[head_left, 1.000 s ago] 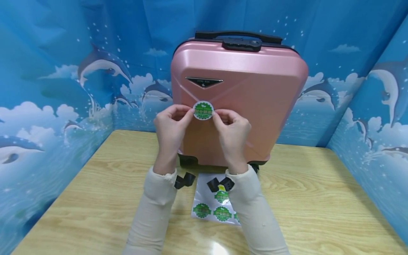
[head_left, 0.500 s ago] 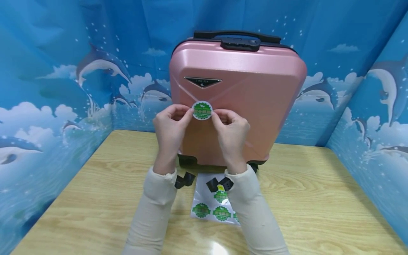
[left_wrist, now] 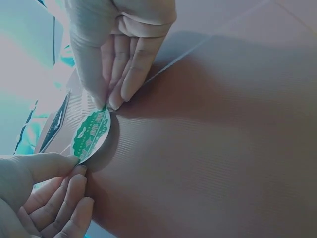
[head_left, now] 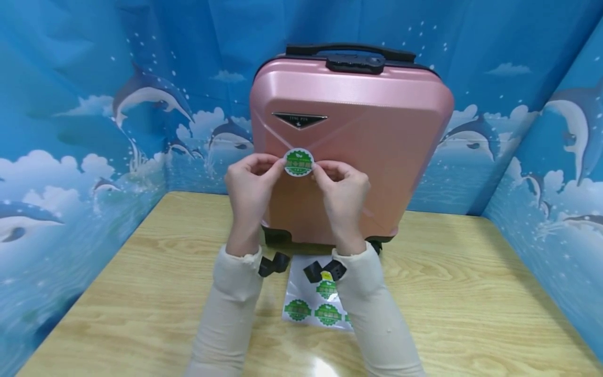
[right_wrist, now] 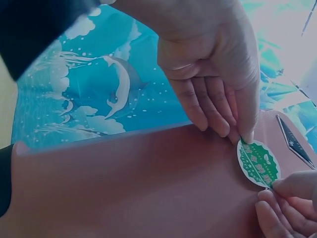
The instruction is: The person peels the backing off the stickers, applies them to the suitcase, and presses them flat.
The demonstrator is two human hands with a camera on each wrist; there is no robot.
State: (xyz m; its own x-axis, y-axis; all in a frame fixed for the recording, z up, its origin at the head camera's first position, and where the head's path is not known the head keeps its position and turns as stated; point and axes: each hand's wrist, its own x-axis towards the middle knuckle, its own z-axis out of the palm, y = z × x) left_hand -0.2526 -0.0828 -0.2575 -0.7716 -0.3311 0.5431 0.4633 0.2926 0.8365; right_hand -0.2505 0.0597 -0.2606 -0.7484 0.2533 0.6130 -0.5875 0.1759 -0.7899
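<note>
One round green-and-white sticker [head_left: 299,162], held up at the front face of a pink suitcase [head_left: 381,146], below its badge [head_left: 299,121]; contact with the suitcase is unclear. Likely light, thin, bendable, tacky behind and easily creased; best taken by opposite rims. Left hand [head_left: 250,183] and right hand [head_left: 346,187] each pinch one edge. Suitcase stands on a wooden table [head_left: 471,293]. One sheet [head_left: 296,285] of similar stickers [head_left: 298,310] lies in front, partly hidden by the right sleeve [head_left: 377,314]
</note>
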